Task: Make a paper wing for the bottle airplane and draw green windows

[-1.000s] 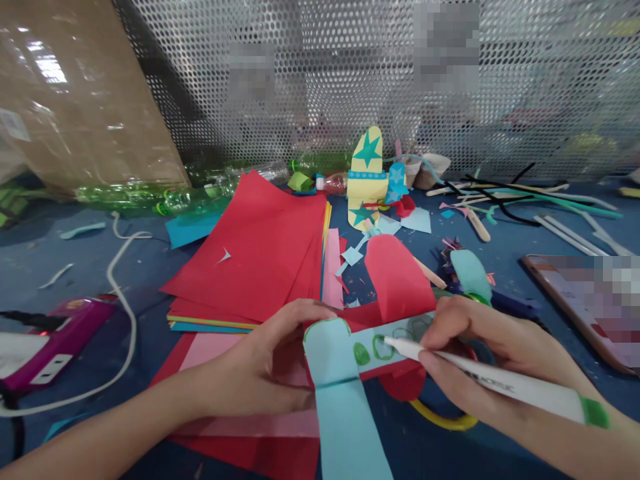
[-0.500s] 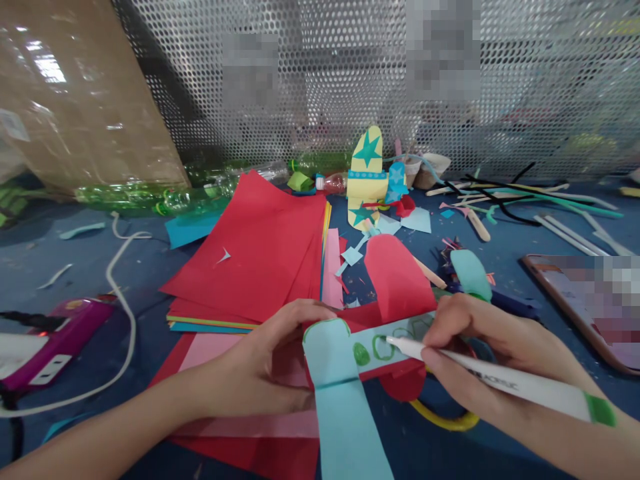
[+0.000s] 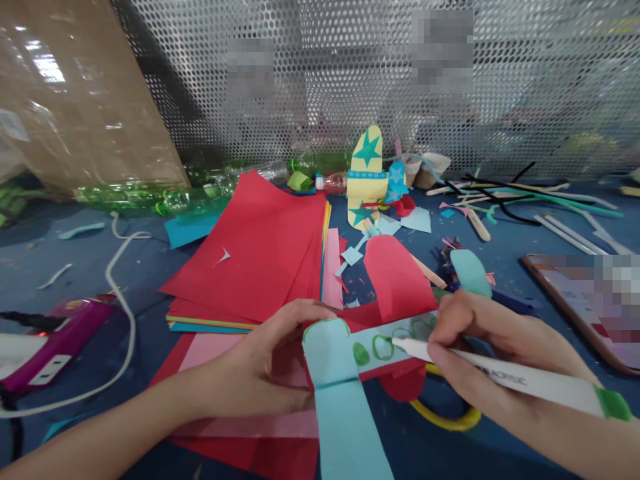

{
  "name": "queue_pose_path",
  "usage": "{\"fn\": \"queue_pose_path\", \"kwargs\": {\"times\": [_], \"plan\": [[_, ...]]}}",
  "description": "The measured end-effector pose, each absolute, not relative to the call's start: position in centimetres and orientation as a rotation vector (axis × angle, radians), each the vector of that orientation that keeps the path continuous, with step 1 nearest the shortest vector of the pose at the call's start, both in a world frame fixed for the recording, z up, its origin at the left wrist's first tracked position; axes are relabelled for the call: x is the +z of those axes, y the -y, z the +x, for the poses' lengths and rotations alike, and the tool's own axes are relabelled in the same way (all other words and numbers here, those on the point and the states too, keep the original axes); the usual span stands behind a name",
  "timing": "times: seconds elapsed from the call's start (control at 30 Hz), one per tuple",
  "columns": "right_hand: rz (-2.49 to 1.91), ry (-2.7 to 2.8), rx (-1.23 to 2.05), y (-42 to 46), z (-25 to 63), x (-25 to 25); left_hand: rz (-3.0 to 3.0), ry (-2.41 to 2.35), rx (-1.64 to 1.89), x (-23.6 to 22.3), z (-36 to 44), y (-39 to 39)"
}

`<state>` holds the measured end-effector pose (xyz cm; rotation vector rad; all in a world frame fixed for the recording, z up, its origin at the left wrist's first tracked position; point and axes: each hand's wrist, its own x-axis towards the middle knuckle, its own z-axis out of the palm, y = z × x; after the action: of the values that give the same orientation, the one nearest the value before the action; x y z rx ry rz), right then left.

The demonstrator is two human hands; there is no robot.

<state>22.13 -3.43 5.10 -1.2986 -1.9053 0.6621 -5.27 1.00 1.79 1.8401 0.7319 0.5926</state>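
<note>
My right hand (image 3: 493, 353) grips a white acrylic marker (image 3: 530, 379) with a green end, its tip touching a light blue paper strip (image 3: 373, 360). The strip bears one filled green oval, one green ring and further green outlines towards the right. It lies across a red paper craft (image 3: 400, 273) with a rounded upright flap. My left hand (image 3: 250, 363) holds the craft's left end, thumb below and fingers above. A longer light blue paper piece (image 3: 340, 407) with a rounded top hangs in front of that end, running down to the picture's lower edge.
A stack of red paper (image 3: 265, 247) lies behind my left hand. A yellow paper craft with green stars (image 3: 367, 180) stands further back. At right are a phone (image 3: 590, 313) and several pipe cleaners (image 3: 530, 200); at left, a purple power strip (image 3: 65, 340) with a white cable. Yellow scissor handles (image 3: 450, 421) show below.
The marker tip has moved slightly right along the green ring, and my right hand has shifted a little right with it. My left hand and the craft stay in place.
</note>
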Motion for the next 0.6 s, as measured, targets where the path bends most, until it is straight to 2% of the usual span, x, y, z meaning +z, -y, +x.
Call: {"fn": "queue_pose_path", "kwargs": {"times": [0.6], "plan": [[-1.199,1.953,0.648,2.83,22.47,5.38,1.857,-0.723,0.611,1.72,-5.32,-0.92]]}}
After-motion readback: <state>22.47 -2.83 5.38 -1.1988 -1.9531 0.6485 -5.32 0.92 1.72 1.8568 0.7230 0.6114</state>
